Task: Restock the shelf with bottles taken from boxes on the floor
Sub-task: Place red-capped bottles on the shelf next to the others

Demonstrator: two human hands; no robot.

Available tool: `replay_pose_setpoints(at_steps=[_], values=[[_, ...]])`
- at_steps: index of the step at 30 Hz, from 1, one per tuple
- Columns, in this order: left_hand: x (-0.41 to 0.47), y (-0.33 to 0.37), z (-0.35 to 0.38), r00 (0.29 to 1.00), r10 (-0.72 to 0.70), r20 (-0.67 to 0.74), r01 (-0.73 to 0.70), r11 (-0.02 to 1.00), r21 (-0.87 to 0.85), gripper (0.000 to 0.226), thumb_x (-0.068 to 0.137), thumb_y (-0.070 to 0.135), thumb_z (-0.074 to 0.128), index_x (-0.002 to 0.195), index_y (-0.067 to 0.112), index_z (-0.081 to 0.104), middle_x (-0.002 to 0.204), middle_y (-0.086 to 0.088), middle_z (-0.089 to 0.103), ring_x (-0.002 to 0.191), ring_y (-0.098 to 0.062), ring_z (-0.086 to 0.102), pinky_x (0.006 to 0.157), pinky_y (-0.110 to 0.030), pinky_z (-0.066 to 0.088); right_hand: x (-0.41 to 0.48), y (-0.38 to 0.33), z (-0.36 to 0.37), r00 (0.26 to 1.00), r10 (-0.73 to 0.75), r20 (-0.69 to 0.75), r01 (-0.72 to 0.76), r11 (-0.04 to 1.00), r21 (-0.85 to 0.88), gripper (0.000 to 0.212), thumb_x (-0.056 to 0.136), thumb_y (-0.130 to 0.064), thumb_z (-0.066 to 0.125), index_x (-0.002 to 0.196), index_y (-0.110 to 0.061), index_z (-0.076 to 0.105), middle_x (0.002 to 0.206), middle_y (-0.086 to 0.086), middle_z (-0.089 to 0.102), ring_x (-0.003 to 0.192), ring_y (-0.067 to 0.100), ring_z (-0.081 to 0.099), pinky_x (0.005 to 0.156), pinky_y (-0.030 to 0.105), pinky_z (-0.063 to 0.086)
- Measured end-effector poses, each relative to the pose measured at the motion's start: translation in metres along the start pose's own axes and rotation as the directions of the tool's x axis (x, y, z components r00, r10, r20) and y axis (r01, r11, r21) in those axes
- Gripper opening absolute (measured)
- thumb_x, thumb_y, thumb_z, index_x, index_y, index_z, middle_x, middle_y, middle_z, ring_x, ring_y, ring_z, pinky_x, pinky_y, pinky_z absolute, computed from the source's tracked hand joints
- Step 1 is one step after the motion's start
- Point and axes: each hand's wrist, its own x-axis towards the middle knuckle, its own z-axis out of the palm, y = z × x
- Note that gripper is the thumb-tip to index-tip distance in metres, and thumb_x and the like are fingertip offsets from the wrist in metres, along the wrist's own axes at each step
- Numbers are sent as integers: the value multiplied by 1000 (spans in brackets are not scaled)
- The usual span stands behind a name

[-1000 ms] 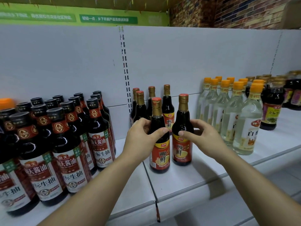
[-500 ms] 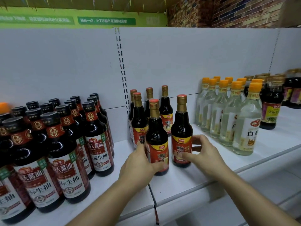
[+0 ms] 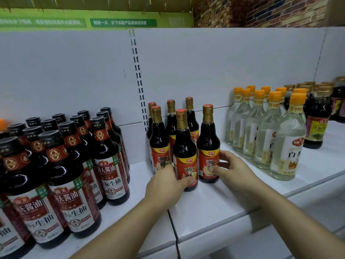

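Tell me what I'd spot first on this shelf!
Two hands meet in the middle: the left hand holds one red-label bottle, the right hand holds the neighbouring bottle. Black-capped dark bottles crowd the left; clear orange-capped bottles stand on the right.

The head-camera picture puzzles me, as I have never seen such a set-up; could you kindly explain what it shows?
There is no machine here. A person wears a wide-angle camera on the head, so you look forward and down at their own bare arms. They face a white metal shelf. The left hand grips the foremost dark bottle with a red label and gold neck near its base. The right hand grips the matching bottle beside it, thumb on the label. Both stand upright on the shelf, with four similar bottles behind them. To the left stand larger black-capped dark sauce bottles, and to the right stand clear bottles with orange caps.
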Motion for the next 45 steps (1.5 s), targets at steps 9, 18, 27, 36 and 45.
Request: replay_pose_setpoints(at_steps=[9,18,27,36,45], values=[[25,18,6,999,-17,-28,27,929,368,61,90,73,53,125,23,58,119,1,67,106,-27,64,80,-35,44,31,1,-3,996,-32,87,36,998,-45,63,88,-24,81,145,-27,54,134,-12,66,118,9,67,107,45,52],[44,22,8,999,-43,25,27,899,438,47,99,63,48,114,22,63,97,3,59,89,-23,58,74,-34,48,60,9,6,999,12,48,-11,999,-34,63,88,-23,81,141,-17,48,140,-2,60,124,17,61,108,46,51],[48,21,9,998,-63,-21,66,930,361,42,100,63,46,94,23,57,95,1,64,90,-24,63,75,-33,50,76,8,14,997,6,75,0,997,-78,62,91,-22,78,144,-14,47,138,-4,62,124,14,62,109,45,50],[50,24,8,998,-56,-10,56,947,316,45,102,59,45,71,27,45,88,2,61,84,-23,59,75,-32,51,85,21,11,992,-30,119,42,995,-92,80,76,-52,77,145,-23,50,139,-11,64,125,10,63,109,46,50],[54,16,15,995,-84,-44,94,941,325,52,101,64,39,95,19,64,101,-5,70,96,-28,65,84,-37,54,71,5,21,995,87,39,-76,973,-218,77,76,-57,81,142,-27,55,132,-12,67,121,12,65,103,37,51]])
